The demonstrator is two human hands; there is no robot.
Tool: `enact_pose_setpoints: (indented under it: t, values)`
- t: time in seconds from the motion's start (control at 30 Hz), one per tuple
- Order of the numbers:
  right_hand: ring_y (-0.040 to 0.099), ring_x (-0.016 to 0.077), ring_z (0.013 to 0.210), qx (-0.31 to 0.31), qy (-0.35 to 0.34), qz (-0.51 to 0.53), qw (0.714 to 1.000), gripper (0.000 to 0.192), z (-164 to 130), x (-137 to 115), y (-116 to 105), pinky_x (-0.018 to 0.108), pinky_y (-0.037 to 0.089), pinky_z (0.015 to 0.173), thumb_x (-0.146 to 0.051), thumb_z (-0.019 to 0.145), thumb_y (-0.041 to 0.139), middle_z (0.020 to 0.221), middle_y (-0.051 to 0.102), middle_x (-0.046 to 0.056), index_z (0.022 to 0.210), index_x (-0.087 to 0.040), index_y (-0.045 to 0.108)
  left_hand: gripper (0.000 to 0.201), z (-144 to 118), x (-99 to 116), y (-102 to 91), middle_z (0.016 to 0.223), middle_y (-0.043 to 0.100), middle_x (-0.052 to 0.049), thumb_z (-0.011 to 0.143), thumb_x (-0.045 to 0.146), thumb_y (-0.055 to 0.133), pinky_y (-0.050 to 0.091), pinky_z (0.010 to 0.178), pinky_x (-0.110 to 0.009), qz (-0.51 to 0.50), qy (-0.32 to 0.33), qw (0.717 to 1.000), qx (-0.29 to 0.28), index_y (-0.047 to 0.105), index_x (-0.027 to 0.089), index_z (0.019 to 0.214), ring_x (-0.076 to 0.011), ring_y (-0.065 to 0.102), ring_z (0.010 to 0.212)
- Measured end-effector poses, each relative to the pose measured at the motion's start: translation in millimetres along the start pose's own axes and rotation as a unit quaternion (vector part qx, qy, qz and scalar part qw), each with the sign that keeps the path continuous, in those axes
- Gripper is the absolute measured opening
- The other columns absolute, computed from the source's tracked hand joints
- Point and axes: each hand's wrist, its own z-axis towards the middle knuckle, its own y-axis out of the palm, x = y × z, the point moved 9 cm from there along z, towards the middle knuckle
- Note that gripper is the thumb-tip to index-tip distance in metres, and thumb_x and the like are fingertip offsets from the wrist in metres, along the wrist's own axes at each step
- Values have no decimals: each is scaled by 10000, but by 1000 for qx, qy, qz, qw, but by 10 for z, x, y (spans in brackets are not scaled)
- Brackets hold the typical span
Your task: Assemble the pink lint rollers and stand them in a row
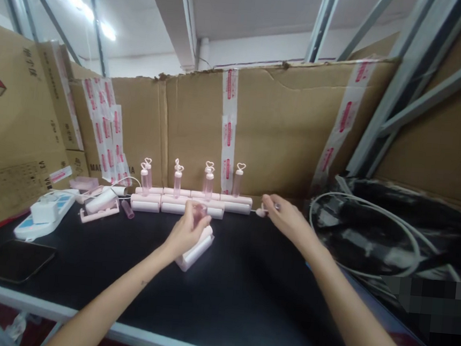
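Note:
My left hand point(185, 231) is closed around a translucent pink tube point(200, 211), whose lower part my fingers hide. Just beneath it, a pale pink and white rounded case point(197, 251) lies at a slant on the black table. Further right, my right hand point(285, 215) pinches a small pale pink heart-handled cap point(261, 212); its shape is partly hidden and blurred. Behind my left hand runs a double row of similar pink and white cases point(145, 203). Several translucent pink tubes point(177, 185) with heart-shaped tops stand upright on them.
At the left are a white power strip point(55, 217) with a plugged-in charger, an open pink case point(100, 207), a loose pink tube point(127, 208) and a dark phone point(13, 260). Cardboard walls point(283, 129) stand behind. Black plastic with a white cable point(370, 234) lies right.

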Motion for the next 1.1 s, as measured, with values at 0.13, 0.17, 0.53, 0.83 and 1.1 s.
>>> enact_pose_setpoints:
  t: [0.13, 0.17, 0.53, 0.83, 1.1]
  values:
    - [633, 319, 850, -117, 64, -31, 991, 622, 27, 294, 323, 404, 463, 730, -596, 856, 245, 805, 669, 161, 770, -164, 684, 339, 81, -97, -80, 811, 592, -6, 831, 422, 499, 487, 662, -266, -118, 0, 993, -27, 305, 229, 1030, -136, 618, 737]
    - [617, 333, 915, -108, 53, -31, 992, 622, 42, 289, 303, 420, 455, 769, -596, 852, 260, 857, 670, 180, 796, -149, 690, 385, 83, -93, -118, 871, 598, -24, 807, 422, 536, 488, 719, -282, -113, 2, 993, -32, 311, 227, 1051, -145, 620, 808]
    - [576, 168, 601, -61, -188, 119, 973, 515, -605, -1162, 362, 245, 410, 549, -615, 683, 584, 687, 632, 3, 1008, -217, 606, 554, -105, -231, 62, 1017, 629, -55, 605, 365, 722, 484, 783, -348, 119, -31, 981, -151, 497, 188, 1080, -243, 616, 897]
    - [510, 118, 472, 26, -218, 174, 960, 203, -755, -1166, 281, 215, 370, 499, -348, 775, 499, 512, 560, -12, 635, -201, 502, 424, -185, -156, 401, 989, 689, -65, 660, 422, 671, 466, 847, -335, 122, -15, 979, -161, 647, 168, 998, -244, 635, 899]
    - [490, 108, 451, 105, -215, 262, 935, 220, -745, -1085, 93, 227, 398, 495, -327, 789, 561, 502, 571, -13, 616, -198, 517, 642, -150, -100, 252, 1113, 632, -63, 594, 394, 736, 440, 887, -324, 87, 14, 976, -201, 544, 190, 1171, -237, 594, 994]
